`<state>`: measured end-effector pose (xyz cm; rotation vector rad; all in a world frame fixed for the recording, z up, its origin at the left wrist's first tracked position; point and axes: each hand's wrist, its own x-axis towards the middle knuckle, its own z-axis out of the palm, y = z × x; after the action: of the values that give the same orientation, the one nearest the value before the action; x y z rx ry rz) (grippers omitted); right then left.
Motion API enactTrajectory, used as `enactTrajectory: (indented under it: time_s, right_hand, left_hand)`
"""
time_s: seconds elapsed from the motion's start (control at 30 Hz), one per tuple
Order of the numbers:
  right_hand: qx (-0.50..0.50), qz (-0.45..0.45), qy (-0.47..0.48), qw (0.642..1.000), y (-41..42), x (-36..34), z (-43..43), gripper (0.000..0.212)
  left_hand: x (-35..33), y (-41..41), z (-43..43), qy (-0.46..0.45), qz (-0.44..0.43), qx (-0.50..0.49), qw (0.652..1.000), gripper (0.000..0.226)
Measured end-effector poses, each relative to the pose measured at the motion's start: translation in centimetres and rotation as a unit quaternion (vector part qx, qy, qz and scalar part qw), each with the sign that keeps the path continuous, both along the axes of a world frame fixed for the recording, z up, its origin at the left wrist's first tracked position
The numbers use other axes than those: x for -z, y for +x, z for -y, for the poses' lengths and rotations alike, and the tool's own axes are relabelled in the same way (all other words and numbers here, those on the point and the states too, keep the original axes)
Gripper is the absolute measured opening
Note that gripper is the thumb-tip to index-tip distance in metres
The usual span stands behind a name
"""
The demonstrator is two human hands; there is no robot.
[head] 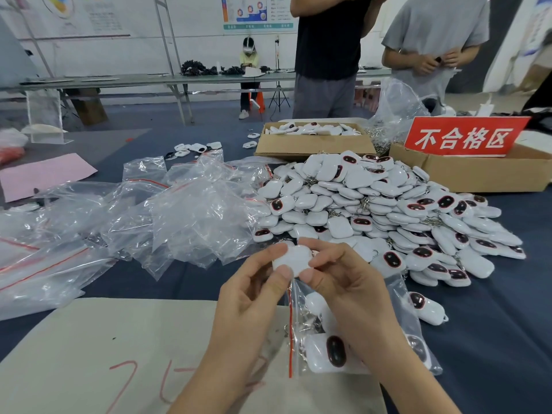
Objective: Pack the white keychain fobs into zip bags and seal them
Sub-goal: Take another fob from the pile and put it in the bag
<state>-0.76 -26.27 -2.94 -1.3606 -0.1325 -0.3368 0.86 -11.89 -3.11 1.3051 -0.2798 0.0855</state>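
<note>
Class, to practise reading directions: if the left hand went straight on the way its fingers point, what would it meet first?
The white fob that the left hand pinches together with the right hand; past it, probably the pile of loose fobs, though depth is unclear.

This is a big work room where things get packed by hand. A huge pile of white keychain fobs (388,204) lies on a dark blue table (507,339) beside heaps of clear zip bags (185,216), a cardboard box (313,146) full of more fobs and a red sign (463,137) with white Chinese words. Far back, a long work table (119,80) stands by a white wall (134,52) with posters (260,11), and a person (248,59) sits there, maybe working, though that part is too small to see well.
</note>
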Motion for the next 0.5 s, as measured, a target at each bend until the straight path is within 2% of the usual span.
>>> enactTrajectory:
  time_s: [0.17,0.27,0.4,0.5]
  right_hand:
    - [-0.032,-0.012,-0.062,0.997,-0.3,-0.3,-0.1,0.046]
    - [-0.025,-0.010,-0.055,0.998,-0.3,-0.5,-0.2,0.055]
    - [-0.024,-0.004,-0.051,0.998,-0.4,-0.7,-0.4,0.052]
    - [-0.012,-0.024,-0.061,0.998,-0.5,-0.9,-0.6,0.038]
  left_hand:
    - [0.6,1.2,-0.5,-0.039,-0.059,-0.008,0.997,0.031]
    - [0.7,1.4,-0.7,-0.071,-0.086,0.003,0.994,0.031]
    - [0.7,1.5,-0.7,-0.098,-0.096,0.013,0.990,0.028]
    - [0.6,1.5,-0.7,-0.106,-0.096,0.009,0.990,0.027]
